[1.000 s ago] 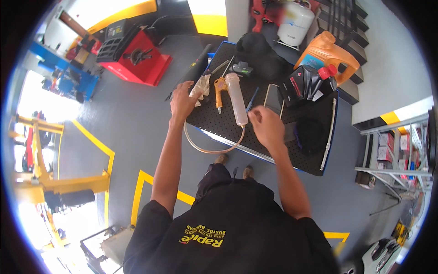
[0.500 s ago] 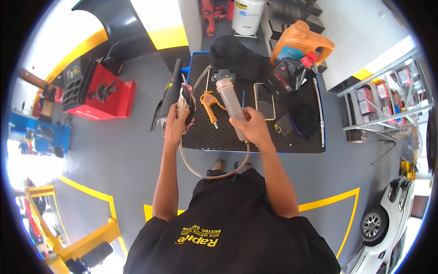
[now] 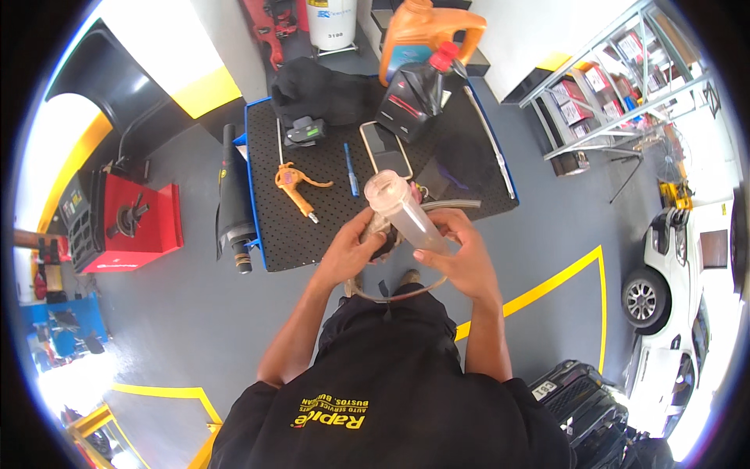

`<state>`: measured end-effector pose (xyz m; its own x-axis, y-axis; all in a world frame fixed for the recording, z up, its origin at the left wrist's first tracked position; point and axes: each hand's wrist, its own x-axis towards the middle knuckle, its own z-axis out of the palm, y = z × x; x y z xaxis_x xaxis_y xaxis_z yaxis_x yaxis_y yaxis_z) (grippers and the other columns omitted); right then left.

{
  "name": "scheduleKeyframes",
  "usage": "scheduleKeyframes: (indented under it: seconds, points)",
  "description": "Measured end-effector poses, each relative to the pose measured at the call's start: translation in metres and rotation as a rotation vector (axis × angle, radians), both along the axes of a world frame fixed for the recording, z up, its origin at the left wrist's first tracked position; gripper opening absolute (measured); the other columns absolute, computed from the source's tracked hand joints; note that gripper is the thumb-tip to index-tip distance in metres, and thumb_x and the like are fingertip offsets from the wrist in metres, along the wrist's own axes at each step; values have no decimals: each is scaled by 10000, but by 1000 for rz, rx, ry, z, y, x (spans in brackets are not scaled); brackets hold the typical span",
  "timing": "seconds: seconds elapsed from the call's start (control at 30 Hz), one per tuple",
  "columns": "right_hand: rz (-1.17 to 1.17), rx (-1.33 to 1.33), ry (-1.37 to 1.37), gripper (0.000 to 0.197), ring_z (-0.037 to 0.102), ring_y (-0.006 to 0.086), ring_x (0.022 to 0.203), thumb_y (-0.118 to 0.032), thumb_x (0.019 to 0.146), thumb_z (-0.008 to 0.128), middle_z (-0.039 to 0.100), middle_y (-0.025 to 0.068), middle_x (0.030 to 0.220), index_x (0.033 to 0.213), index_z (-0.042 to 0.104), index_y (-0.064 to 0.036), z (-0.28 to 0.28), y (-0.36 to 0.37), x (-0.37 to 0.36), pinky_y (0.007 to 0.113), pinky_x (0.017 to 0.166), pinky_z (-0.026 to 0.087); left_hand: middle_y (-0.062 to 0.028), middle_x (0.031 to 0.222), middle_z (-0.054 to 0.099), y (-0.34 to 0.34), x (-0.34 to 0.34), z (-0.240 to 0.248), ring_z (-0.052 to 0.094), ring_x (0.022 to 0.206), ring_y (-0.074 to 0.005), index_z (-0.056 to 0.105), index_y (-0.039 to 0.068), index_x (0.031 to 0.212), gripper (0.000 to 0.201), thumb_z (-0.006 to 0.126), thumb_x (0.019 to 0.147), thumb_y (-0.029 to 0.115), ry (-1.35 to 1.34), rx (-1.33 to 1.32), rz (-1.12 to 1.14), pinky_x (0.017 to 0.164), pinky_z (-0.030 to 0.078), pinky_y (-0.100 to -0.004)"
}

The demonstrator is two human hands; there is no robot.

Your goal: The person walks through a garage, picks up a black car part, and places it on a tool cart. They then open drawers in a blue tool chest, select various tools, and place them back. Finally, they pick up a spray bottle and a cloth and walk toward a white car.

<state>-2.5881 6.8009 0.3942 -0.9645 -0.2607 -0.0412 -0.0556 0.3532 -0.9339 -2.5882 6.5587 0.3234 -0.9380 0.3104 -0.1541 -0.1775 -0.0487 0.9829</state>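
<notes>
My right hand (image 3: 467, 258) is wrapped round a translucent plastic cylinder (image 3: 412, 219), tilted with its open, threaded mouth up and to the left. A thin clear hose (image 3: 383, 298) loops below both hands, over my lap. A crumpled light and dark rag (image 3: 380, 226) is gripped in my left hand (image 3: 345, 252), close against the cylinder's side; part of it is hidden behind the cylinder. Both hands are at the near edge of a black perforated tabletop (image 3: 273, 234). Beyond them lie an orange air blow gun (image 3: 291, 186), a blue pen (image 3: 351, 172) and a phone (image 3: 384, 148).
A black bottle (image 3: 408, 105) with a red cap and an orange jug (image 3: 426, 39) stand at the table's far side, beside a black cloth bundle (image 3: 316, 90). A black tube (image 3: 230, 187) lies along the left edge. Left is a red machine (image 3: 133, 234); right, metal shelving (image 3: 578, 144).
My hands have come together: the rag moved right, up to the cylinder, whose mouth now tips more toward me. My view has shifted right, so the table sits further left.
</notes>
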Motion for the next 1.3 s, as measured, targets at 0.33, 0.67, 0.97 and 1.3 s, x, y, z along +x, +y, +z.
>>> scheduleKeyframes:
  seconds: [0.33,0.67,0.97,1.3]
  points:
    - [-135,-208,-83,806,605,169,1100,-100,699,886,673,44,1241,1448,594,-48,-13,158,55,366,1059,455,-88,1406,572,168,14,1,608,1147,-123,319,137,1635,670,505,995,61,-134,22,-338,722,557,-265]
    - [-473,-43,79,647,630,213,1100,-136,692,886,686,94,1206,1298,701,-8,-2,405,129,394,989,519,-119,1403,569,437,17,-24,587,1253,-204,325,115,1616,610,490,1030,158,-238,244,90,1028,525,-380]
    - [-971,318,44,625,625,310,1212,-275,792,862,680,91,1242,1377,674,-157,-20,636,141,586,1212,280,-122,1386,605,608,-52,-88,644,1244,-278,381,104,1552,635,508,933,174,-347,287,23,1064,538,-411]
    - [-1324,531,-98,618,629,280,1206,-242,786,846,688,82,1205,1374,672,-164,-35,938,102,575,1226,255,-117,1200,689,926,-183,-124,703,1075,-288,574,70,1322,388,534,980,250,-600,509,-257,973,581,-459]
